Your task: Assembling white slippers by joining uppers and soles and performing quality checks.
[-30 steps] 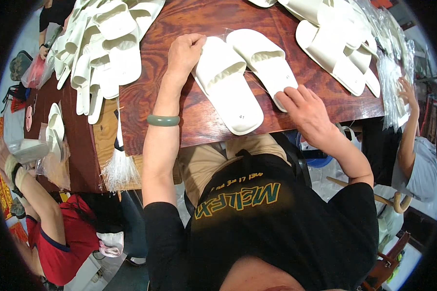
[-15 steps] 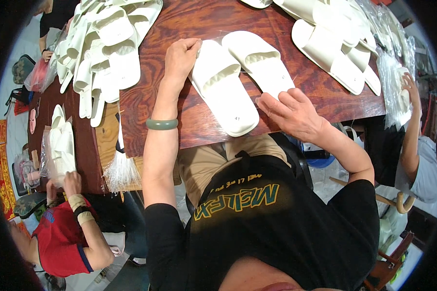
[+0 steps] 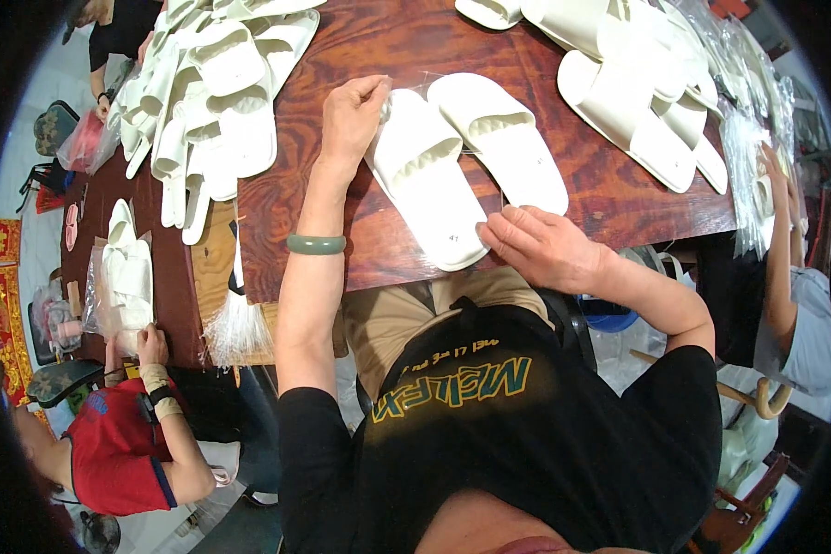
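A pair of white slippers lies side by side on the wooden table before me, the left slipper (image 3: 439, 203) slightly nearer than the right slipper (image 3: 517, 157). Thin clear lines, a strand or a film edge, cross near their toes and between them. Beside the left slipper's toe, my left hand (image 3: 353, 120) is closed in a pinch; what it grips is too thin to name. My right hand (image 3: 549, 247) is closed too, its fingertips near the gap between the heels, and its fingers hide whatever they hold.
White slippers (image 3: 226, 65) pile up at the far left, more slippers (image 3: 628, 111) at the far right. A bundle of white threads (image 3: 235, 323) hangs by the table's (image 3: 277, 249) near left corner. Left, a person in red (image 3: 120, 443) handles bagged slippers; another's arm (image 3: 780, 258) reaches in right.
The right slipper has turned, its heel now lying nearer to me. My right hand has shifted slightly left and down toward the gap between the heels. My left hand stays by the toe.
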Demonstrator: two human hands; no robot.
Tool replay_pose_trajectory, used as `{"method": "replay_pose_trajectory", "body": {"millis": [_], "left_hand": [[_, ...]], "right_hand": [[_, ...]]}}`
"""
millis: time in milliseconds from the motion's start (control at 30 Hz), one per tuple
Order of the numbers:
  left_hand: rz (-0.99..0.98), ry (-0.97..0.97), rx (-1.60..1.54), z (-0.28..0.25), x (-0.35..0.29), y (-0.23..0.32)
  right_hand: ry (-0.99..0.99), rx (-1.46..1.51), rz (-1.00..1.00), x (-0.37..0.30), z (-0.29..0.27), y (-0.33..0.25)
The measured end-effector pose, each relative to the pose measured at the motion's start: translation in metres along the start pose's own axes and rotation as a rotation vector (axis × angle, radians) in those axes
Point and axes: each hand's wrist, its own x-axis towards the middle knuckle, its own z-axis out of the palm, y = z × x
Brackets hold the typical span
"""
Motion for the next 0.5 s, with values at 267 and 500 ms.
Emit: {"method": "replay_pose_trajectory", "body": {"millis": [267,500], "left_hand": [[-0.041,-0.279,0.015,0.011,0.020,0.025],[-0.053,-0.360,-0.031,0.028,0.037,0.018]], "right_hand": [[0.017,-0.023,-0.008,0.011,0.000,0.009],[0.032,-0.035,-0.055,0.018,0.011,0.073]]}}
